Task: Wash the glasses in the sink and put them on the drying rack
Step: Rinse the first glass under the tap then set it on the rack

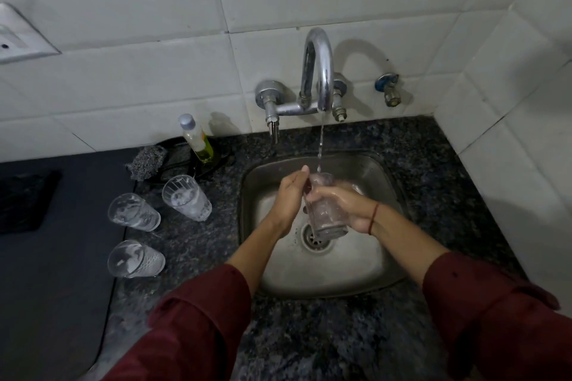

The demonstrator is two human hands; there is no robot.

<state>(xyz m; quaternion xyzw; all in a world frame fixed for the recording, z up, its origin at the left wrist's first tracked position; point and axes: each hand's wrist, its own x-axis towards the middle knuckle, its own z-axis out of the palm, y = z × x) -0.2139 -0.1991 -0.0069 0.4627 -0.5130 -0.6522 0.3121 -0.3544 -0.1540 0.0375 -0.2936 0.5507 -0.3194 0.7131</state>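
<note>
Holding the glass [325, 207] upright, the right hand [346, 207] wraps it; the left hand [288, 198], at nine o'clock, rubs its rim.

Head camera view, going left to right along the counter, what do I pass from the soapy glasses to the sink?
Two soapy glasses at the left → third soapy glass → left hand → glass under the running water → right hand, all three over the sink.

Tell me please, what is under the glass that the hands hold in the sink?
Below the glass, held by the right hand with the left hand at its rim, lies the sink drain. The glass covers part of the drain.
</note>
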